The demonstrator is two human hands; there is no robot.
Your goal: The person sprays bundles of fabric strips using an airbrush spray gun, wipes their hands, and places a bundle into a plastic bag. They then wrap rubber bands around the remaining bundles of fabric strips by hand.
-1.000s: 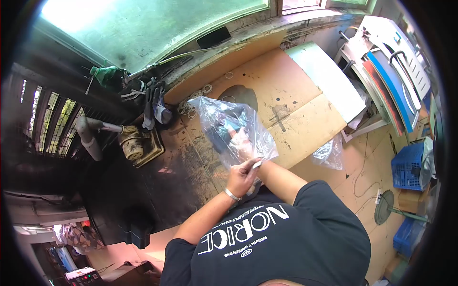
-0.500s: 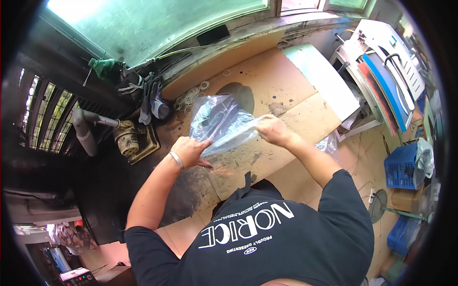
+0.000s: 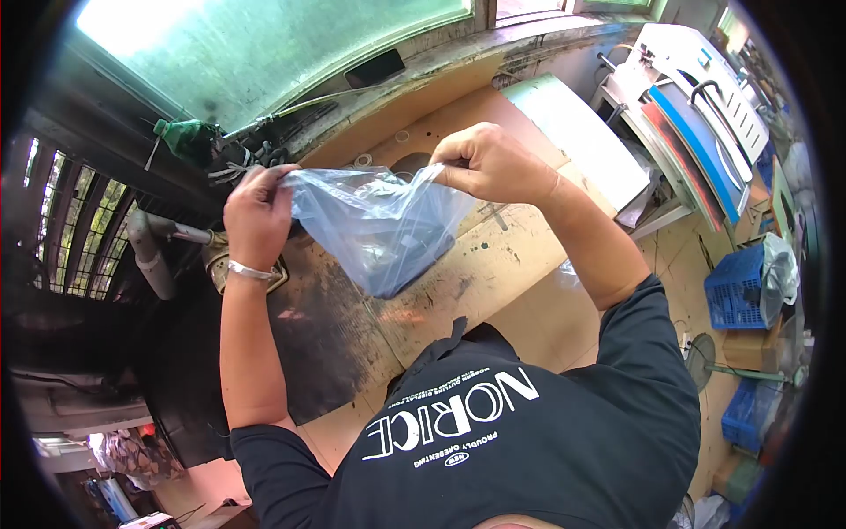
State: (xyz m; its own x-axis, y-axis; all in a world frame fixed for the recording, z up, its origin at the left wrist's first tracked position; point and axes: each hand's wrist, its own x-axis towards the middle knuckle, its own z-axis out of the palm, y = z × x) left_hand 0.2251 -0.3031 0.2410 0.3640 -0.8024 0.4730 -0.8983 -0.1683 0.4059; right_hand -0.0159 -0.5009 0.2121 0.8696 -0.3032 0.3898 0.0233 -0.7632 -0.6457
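A clear plastic bag [image 3: 374, 225] hangs stretched between my two hands over the worktable. My left hand [image 3: 260, 207] pinches its upper left corner, fingers closed. At the other upper corner, my right hand [image 3: 493, 163] grips the rim between thumb and fingers. Dark contents show through the film toward the bottom of the bag, but I cannot make out what they are. Part of a dark round patch on the cardboard and some pale rings [image 3: 363, 160] show behind the bag's top edge.
Stained cardboard [image 3: 520, 238] covers the table, with a white board [image 3: 573, 132] at its far right. A green bottle [image 3: 187, 139] and a grey pipe [image 3: 150, 242] stand to the left. Blue crates [image 3: 736, 286] sit on the floor at right.
Both hands have risen and moved away from my body, my left one also leftward. The bag, earlier bunched and slanted, now hangs spread out with its lower end toward me.
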